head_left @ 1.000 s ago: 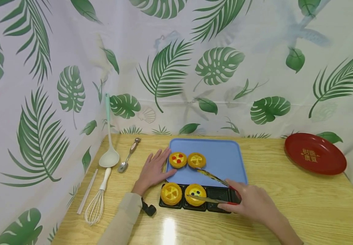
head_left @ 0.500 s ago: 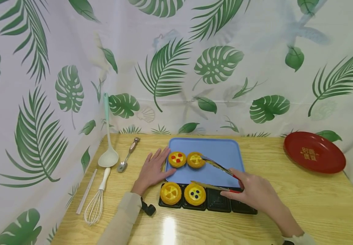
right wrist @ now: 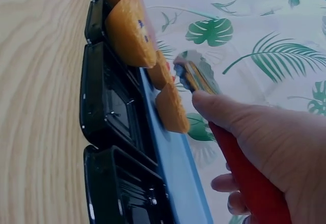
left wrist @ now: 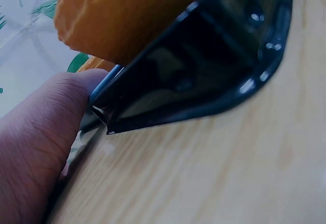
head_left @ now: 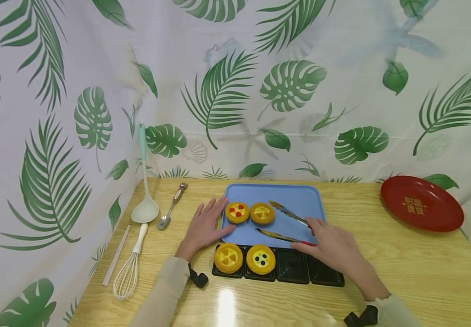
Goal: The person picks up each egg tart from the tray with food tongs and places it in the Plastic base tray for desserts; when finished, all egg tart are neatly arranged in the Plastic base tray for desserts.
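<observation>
My right hand (head_left: 335, 245) grips red-handled metal tongs (head_left: 288, 212), spread apart above the blue tray (head_left: 297, 196) with nothing between their tips. On that tray, just left of the tongs, sit a red-dotted egg tart (head_left: 237, 212) and an egg tart with yellow wedges (head_left: 262, 213). In front lies a black compartment tray (head_left: 293, 266). Its two left compartments hold another wedge-topped egg tart (head_left: 228, 258) and a blue-dotted egg tart (head_left: 261, 260). My left hand (head_left: 206, 225) rests with fingers extended at the blue tray's left edge; its thumb (left wrist: 56, 107) lies against the rim.
At the left lie a ladle (head_left: 145, 211), a small spoon (head_left: 164, 222), a white whisk (head_left: 127, 274) and a pale stick (head_left: 116, 256). A red oval plate (head_left: 440, 206) lies at the far right. A leaf-printed cloth (head_left: 293, 150) hangs behind the table.
The tongs have moved away from me. Their near arm, earlier over the blue-dotted egg tart, is now above the blue tray, and the far tip is past the wedge-topped egg tart. My left hand has stayed still.
</observation>
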Demonstrator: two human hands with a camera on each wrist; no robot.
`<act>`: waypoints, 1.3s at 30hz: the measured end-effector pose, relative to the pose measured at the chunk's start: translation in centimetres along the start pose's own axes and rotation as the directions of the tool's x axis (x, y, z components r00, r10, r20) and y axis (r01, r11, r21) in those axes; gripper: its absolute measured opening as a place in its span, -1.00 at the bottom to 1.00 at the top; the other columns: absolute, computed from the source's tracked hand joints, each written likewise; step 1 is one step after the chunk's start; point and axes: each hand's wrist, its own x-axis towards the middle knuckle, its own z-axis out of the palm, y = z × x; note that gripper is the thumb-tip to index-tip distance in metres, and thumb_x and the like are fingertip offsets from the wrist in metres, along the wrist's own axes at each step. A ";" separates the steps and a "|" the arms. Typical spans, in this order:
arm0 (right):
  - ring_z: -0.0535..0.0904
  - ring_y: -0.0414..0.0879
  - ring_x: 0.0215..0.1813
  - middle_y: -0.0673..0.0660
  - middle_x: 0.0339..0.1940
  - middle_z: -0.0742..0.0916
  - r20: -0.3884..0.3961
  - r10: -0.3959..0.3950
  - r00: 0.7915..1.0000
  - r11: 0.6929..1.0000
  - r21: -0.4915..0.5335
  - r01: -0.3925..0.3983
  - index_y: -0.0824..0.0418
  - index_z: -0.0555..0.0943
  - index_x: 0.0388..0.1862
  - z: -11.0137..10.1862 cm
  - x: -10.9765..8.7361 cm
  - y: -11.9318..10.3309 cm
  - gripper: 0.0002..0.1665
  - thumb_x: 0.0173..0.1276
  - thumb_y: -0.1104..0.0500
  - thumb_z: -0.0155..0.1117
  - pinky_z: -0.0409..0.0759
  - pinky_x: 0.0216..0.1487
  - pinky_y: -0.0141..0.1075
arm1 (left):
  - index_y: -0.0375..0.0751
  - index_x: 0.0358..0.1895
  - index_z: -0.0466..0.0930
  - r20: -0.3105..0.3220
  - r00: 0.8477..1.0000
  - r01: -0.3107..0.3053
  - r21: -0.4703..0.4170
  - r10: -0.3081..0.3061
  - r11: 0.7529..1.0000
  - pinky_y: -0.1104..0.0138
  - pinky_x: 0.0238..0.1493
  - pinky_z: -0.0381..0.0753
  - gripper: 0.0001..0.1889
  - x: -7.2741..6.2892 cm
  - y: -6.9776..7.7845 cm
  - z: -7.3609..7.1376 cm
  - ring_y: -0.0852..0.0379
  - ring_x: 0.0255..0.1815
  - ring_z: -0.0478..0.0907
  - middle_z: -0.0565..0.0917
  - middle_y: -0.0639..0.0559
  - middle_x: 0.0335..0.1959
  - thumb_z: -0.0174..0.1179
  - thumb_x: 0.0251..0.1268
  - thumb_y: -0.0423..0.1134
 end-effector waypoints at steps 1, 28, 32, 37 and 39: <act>0.33 -0.20 -0.64 0.01 -0.38 0.64 0.001 0.000 1.000 1.000 -0.014 0.000 0.23 0.59 0.22 0.2 0.2 0.0 -0.04 0.19 -0.51 0.40 0.25 -0.72 -0.31 | 0.13 0.74 -0.11 0.001 1.000 0.001 0.001 -0.001 1.000 -0.10 0.68 -0.17 0.03 0.0 0.0 0.0 0.00 0.74 -0.08 0.03 0.16 0.73 -0.04 0.36 0.54; 0.28 -0.13 -0.74 0.11 -0.48 0.67 0.070 0.056 0.996 0.995 -0.088 -0.050 0.23 0.55 0.39 3.0 3.1 -1.1 -0.01 0.31 -0.49 0.31 0.14 -0.74 -0.32 | 0.09 0.74 -0.08 -0.006 1.000 -0.008 0.009 0.008 1.000 -0.10 0.68 -0.15 0.04 0.0 -0.1 0.0 -0.02 0.74 -0.06 0.00 0.19 0.73 -0.07 0.36 0.57; 0.32 -0.12 -0.73 0.21 -0.32 0.76 0.067 0.051 0.996 0.996 -0.077 -0.046 0.21 0.57 0.38 3.2 3.1 -1.2 -0.05 0.31 -0.47 0.33 0.17 -0.75 -0.31 | 0.09 0.74 -0.07 -0.005 1.000 -0.007 0.005 0.007 1.000 -0.11 0.68 -0.15 0.04 0.0 -0.1 0.0 -0.02 0.74 -0.06 0.01 0.18 0.73 -0.07 0.36 0.57; 0.34 -0.12 -0.73 0.31 -0.13 0.80 0.052 0.044 0.998 0.997 -0.069 -0.041 0.21 0.59 0.36 3.3 3.1 -1.3 -0.08 0.32 -0.45 0.34 0.20 -0.76 -0.29 | 0.10 0.74 -0.08 0.002 1.000 -0.004 0.004 0.004 1.000 -0.10 0.68 -0.17 0.04 0.1 -0.2 0.1 0.00 0.74 -0.08 0.01 0.18 0.73 -0.07 0.36 0.57; 0.34 -0.11 -0.73 0.32 -0.10 0.80 0.051 0.047 0.998 0.997 -0.067 -0.043 0.21 0.59 0.36 3.3 3.1 -1.3 -0.07 0.32 -0.45 0.34 0.20 -0.76 -0.29 | 0.10 0.74 -0.08 0.003 1.000 -0.002 0.005 0.002 1.000 -0.09 0.68 -0.17 0.03 0.1 -0.2 0.1 0.02 0.74 -0.09 0.01 0.20 0.73 -0.06 0.36 0.56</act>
